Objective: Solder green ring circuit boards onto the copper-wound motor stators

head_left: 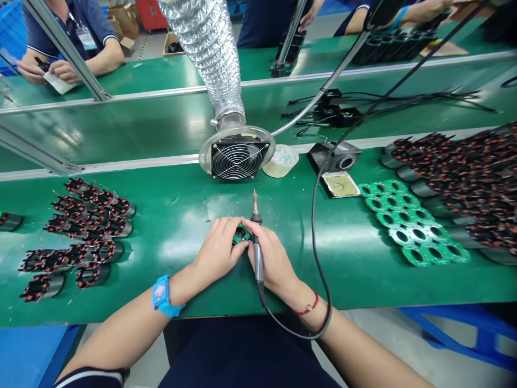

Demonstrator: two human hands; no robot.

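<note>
At the middle of the green bench, my left hand [219,243] curls around a small part topped by a green ring-shaped circuit board [241,234]; most of it is hidden by the fingers. My right hand [271,257] holds a soldering iron [257,253] between thumb and fingers, its tip pointing away from me. Fingers of the right hand also touch the board's right edge. A blue strap circles my left wrist, and the iron's black cable loops over my right forearm.
Wound motor stators [97,221] stand at left, many more [476,188] at right beside green ring boards [418,233]. A fan-fronted fume duct [237,160] hangs ahead, near a tape roll [281,161], an iron stand [343,157] and a sponge tray [341,185]. Co-workers sit beyond the rail.
</note>
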